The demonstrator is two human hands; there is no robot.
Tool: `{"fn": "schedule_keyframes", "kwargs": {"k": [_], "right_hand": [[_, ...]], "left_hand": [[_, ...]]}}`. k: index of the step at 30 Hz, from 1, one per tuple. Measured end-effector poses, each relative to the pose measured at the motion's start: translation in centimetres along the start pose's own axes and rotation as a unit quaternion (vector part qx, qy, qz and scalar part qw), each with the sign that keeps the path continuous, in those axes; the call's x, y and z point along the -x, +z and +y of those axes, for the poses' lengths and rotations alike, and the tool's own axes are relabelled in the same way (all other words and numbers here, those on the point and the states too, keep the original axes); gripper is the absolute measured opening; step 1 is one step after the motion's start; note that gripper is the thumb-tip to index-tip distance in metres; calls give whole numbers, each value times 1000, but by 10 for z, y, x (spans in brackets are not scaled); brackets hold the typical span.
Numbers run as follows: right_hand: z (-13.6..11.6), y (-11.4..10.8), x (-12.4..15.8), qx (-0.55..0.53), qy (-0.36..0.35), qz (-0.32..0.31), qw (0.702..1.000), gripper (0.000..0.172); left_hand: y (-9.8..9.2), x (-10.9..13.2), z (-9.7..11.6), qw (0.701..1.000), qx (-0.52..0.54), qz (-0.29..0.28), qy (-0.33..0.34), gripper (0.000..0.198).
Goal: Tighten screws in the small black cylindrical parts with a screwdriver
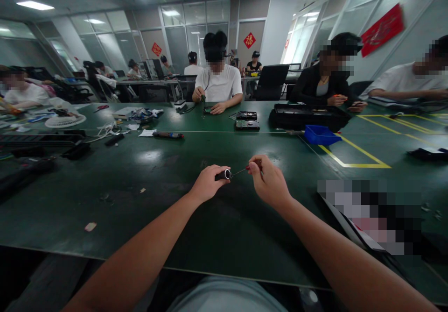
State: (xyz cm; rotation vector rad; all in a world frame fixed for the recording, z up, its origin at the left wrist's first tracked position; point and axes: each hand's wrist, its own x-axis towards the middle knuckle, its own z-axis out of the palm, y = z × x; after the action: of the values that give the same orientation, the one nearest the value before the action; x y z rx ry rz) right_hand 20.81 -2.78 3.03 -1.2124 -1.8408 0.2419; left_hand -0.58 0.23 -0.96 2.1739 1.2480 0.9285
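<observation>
Green desk (224,237), spanning the foreground. Blue tray (322,135), at two o'clock from the hands. Right hand (269,179), at three o'clock from the left: grip closed on a slim red-handled tool (248,167), shaft directed toward eight o'clock. Left hand (208,182): grip closed around a dark cylinder (220,176), ringed end facing the shaft; contact cannot be told.

Wearer's hands (207,184): two; screwdriver (248,167): one; black cylinder (221,175): one (blue bin (318,135): also one).
</observation>
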Motion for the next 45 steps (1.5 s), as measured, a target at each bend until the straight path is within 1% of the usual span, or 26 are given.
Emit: {"fn": "schedule_keyframes", "kwargs": {"k": [5, 9, 12, 16, 18, 20, 23, 27, 29, 33, 37, 41, 45], "right_hand": [[3, 1, -2, 17, 15, -8, 1000, 16], [4, 1, -3, 27, 29, -15, 999, 18], [4, 0, -4, 40, 33, -17, 999, 19], [3, -2, -5, 70, 40, -32, 996, 22], [2, -3, -6, 83, 34, -33, 995, 25], [1, -4, -5, 96, 20, -27, 995, 27], [1, -5, -5, 106, 0, -23, 994, 28], [1, -5, -4, 107, 1, -21, 994, 27], [1, -4, -5, 113, 11, -36, 993, 27], [-1, -4, -7, 137, 41, -92, 985, 35], [-5, -5, -8, 149, 58, -119, 980, 41], [-9, -8, -9, 166, 60, -141, 974, 44], [-10, -9, -10, 204, 50, -149, 966, 47]], "left_hand": [[-1, 0, 2, 1000, 12, 12, -6, 39], [0, 0, 4, 998, 38, 48, -25, 38], [1, -2, 3, 989, 109, 79, -57, 36], [2, -3, 0, 961, 236, 102, -99, 38], [0, -3, 0, 955, 253, 103, -112, 36], [-3, -1, 4, 964, 219, 95, -117, 32], [-8, 2, 13, 984, 122, 71, -106, 32], [-10, 4, 23, 997, 13, 48, -55, 26], [-9, 4, 24, 998, -36, 36, -26, 23], [-5, 4, 24, 990, -137, -13, 0, 26], [1, 2, 24, 971, -231, -57, 12, 30], [9, -2, 25, 956, -279, -86, -18, 37], [13, -5, 24, 947, -304, -104, -26, 34]]}}
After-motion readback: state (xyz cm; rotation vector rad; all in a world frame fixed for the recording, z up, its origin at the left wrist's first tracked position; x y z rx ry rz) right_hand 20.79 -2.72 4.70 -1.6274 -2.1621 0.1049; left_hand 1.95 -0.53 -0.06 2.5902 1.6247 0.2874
